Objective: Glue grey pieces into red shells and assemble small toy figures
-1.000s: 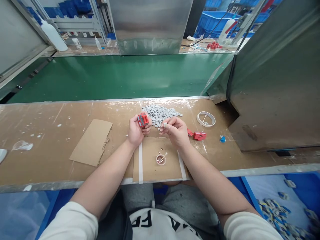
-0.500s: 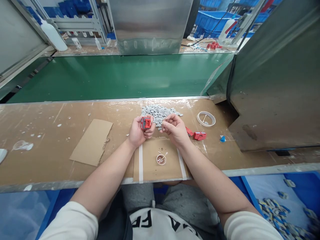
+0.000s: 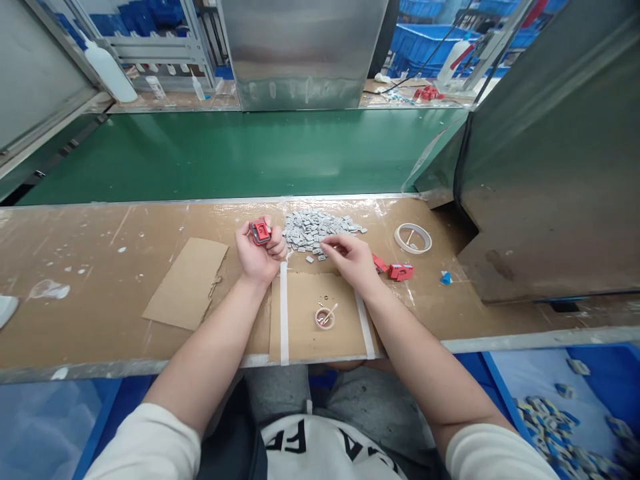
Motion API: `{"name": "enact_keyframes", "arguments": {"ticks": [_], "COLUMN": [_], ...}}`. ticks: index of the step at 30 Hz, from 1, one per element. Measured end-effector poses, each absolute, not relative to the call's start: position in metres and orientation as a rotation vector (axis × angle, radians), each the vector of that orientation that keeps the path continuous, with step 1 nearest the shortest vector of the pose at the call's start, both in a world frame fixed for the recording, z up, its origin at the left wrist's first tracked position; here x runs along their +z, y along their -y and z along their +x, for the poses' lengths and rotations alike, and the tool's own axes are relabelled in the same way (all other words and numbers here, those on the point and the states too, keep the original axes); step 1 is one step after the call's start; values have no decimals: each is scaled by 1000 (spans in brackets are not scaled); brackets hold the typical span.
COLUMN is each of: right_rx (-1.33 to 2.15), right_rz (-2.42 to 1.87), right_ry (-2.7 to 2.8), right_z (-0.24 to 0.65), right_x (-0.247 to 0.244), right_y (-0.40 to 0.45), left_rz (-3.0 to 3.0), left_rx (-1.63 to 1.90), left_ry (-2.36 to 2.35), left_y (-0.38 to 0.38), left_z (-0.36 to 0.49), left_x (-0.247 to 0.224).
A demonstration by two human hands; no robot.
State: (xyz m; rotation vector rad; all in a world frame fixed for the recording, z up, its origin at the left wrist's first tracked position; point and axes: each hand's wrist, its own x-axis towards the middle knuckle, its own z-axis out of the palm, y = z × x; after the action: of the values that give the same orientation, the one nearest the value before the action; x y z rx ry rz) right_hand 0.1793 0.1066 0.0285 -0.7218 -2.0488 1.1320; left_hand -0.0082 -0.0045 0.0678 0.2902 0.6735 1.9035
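"Head view: what's risking a spill?"

"A low-sweeping right hand (image 3: 353, 261) could be tipping the small round pinkish cup (image 3: 325, 328)."

"What's it gripping?"

"I can't tell; loose flat grey tiles (image 3: 305, 227) are crowding its fingertips. Left hand (image 3: 257, 261) is clasping a red-and-grey plastic block (image 3: 261, 231) above the table (image 3: 115, 267). Green belt's (image 3: 250, 153) lying beyond."

We see a green belt (image 3: 250, 153) stretching beyond the desk (image 3: 105, 293); a metal panel (image 3: 305, 53) stands past it, with a white bottle (image 3: 111, 75) tilted at far left; a cardboard sheet (image 3: 185, 283) and a blue scrap (image 3: 446, 278) lie on our desk.
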Motion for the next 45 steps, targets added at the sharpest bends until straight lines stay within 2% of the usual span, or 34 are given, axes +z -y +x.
{"name": "enact_keyframes", "arguments": {"ticks": [5,12,28,34,36,45], "right_rx": [640,559,937,1744,1884,1788], "right_rz": [-771,-755,-665,-604,-608,-592], "right_ry": [2562,2672,2413,1699,1545,1483], "right_z": [169,160,171,172,170,171], "right_x": [27,25,23,32,33,40], "right_y": [-100,-101,-106,-100,-99,-96], "left_rz": [328,311,511,540,547,599], "left_rx": [1801,1722,1652,1628,1609,1600], "left_ry": [-718,-822,-1097,-1104,-1074,-1129], "left_y": [-1,-8,-12,-11,-11,-8], "left_z": [0,8,17,18,18,20], "left_x": [63,60,48,45,45,39]}}
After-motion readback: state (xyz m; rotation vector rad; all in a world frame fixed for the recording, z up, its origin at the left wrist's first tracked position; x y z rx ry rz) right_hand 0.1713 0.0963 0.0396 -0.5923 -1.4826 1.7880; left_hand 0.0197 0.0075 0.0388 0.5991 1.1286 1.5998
